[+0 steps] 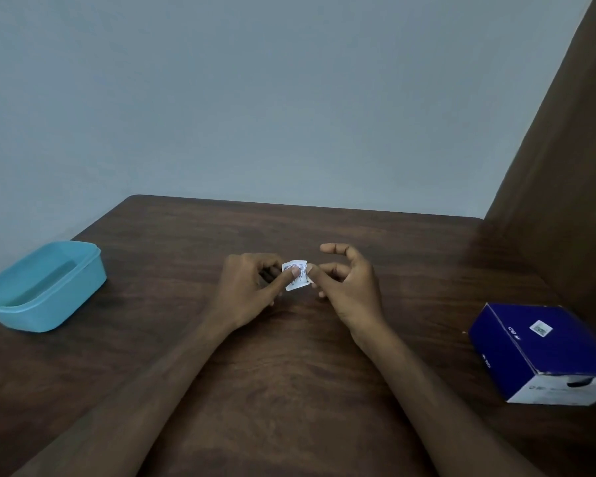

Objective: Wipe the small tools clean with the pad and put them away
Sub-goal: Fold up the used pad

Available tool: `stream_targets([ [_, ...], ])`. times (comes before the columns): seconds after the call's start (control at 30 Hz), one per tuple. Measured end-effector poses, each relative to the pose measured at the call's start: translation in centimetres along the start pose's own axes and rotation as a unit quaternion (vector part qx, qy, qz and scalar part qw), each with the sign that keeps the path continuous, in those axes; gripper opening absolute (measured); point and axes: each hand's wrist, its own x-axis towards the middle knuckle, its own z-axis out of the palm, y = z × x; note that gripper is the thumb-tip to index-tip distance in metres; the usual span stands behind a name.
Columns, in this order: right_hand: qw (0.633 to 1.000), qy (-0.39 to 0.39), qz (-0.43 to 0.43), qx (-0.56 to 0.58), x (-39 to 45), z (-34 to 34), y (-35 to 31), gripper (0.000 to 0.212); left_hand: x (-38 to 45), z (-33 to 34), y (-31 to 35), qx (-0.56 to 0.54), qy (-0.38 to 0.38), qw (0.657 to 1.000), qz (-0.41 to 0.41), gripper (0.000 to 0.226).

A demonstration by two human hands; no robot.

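Both hands' grip pinching small white packet (296,275) above mid-table, left hand (247,290), right hand (350,283), tub (42,287) at left edge

Viewpoint: one camera on my head, none other to share the scene with.
Facing: forward and down over the dark wooden table (289,373) to the grey wall (255,98) behind it.
Nearness: close; my forearms come in from the bottom edge.
Span: wide, from the blue tub (42,287) at left to the navy box (544,352) at right.

Left hand (246,290), right hand (350,282) pinch small white packet (296,274), probably pad.
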Motion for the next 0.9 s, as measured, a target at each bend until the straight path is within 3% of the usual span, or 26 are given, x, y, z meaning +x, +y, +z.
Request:
stream_targets([
  [0.27,0.995,-0.047,-0.06,-0.07,-0.4,0.2,-0.2,0.053,0.0,-0.2,0.0,-0.002,-0.002,1.0,-0.012,0.031],
  [0.43,0.994,-0.077,0.01,0.08,-0.2,-0.2,-0.8,0.048,0.1,-0.2,0.2,-0.055,-0.006,0.998,-0.032,0.039],
  [0.7,0.988,-0.115,0.036,0.095,-0.5,-0.2,-1.3,0.051,0.2,-0.2,-0.2,-0.085,-0.004,0.994,-0.065,0.029],
  [0.9,0.993,-0.051,0.048,0.098,0.0,-0.1,-0.9,0.038,0.2,-0.1,0.0,-0.109,-0.02,0.991,-0.081,0.023],
])
